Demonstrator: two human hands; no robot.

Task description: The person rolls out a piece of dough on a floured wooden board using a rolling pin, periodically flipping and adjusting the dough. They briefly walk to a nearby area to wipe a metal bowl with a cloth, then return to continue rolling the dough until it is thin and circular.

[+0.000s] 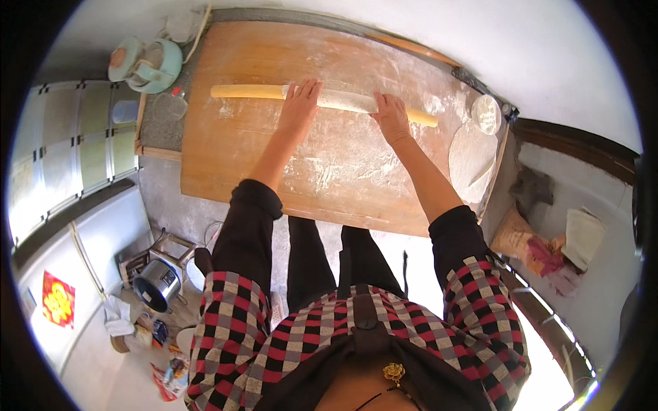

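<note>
A long wooden rolling pin (247, 91) lies across the far half of a floured wooden board (231, 154). Its middle is wrapped in a pale sheet of dough (347, 100). Over the left end of the wrapped part rests my left hand (302, 108), fingers extended forward across it. My right hand (393, 115) curves over the other end of the wrap, thumb towards the middle. Loose flour is smeared over the board between my forearms. At the board's right edge lies a flat sheet of dough (462, 159), with a pale strip on it.
A round white container (486, 114) sits at the board's far right corner. Left of the board are a mint-green appliance (162, 64) and a clear red-capped container (174, 104). An electric pot (157, 285) stands lower left; a sack (514, 236) is at right. Walls border the board's far side.
</note>
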